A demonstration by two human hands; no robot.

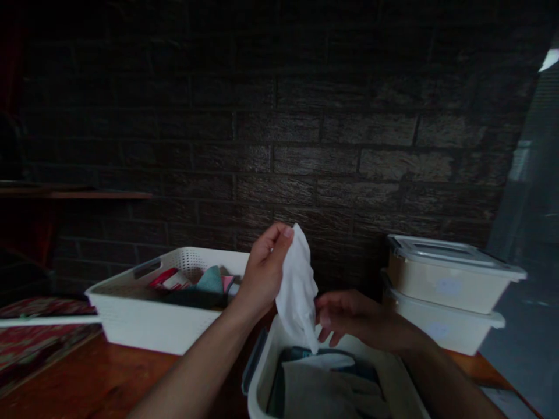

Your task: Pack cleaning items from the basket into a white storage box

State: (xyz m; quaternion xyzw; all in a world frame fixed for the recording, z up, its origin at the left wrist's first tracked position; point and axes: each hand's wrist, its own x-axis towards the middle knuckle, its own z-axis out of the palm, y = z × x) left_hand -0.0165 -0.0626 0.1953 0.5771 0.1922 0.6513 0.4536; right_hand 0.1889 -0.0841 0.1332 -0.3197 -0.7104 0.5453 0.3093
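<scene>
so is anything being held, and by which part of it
A white cloth, pinched at its top end by the left hand. The right hand is at its lower side; whether it holds it too cannot be told.

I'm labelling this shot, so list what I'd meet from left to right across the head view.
Red patterned fabric → white basket → left hand → white cloth → right hand → two stacked, lidded boxes.
</scene>
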